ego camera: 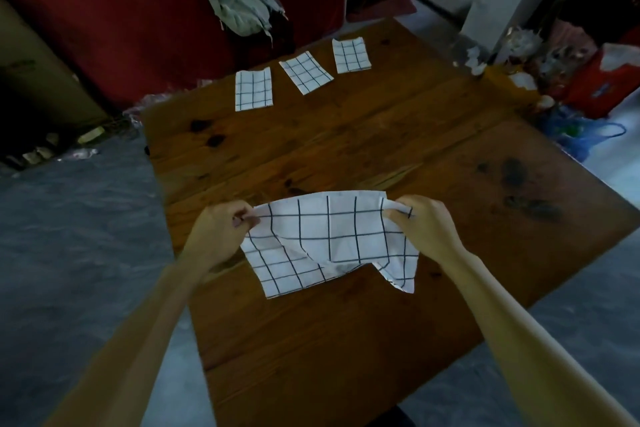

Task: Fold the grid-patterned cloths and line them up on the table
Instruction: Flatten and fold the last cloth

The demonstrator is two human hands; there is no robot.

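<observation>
You have one white, black-gridded cloth unfolded and rumpled at the near middle of the table, its near edge curling; three folded cloths lie in a row along the far edge

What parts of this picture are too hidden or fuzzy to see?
- Head view: the cloth corners, hidden inside the left hand and right hand.
- The table near end, cut off by the bottom edge.
- The clutter at far right, too blurred to name.

Crumpled grey cloth against red wall, red box, blue cord on floor
</observation>
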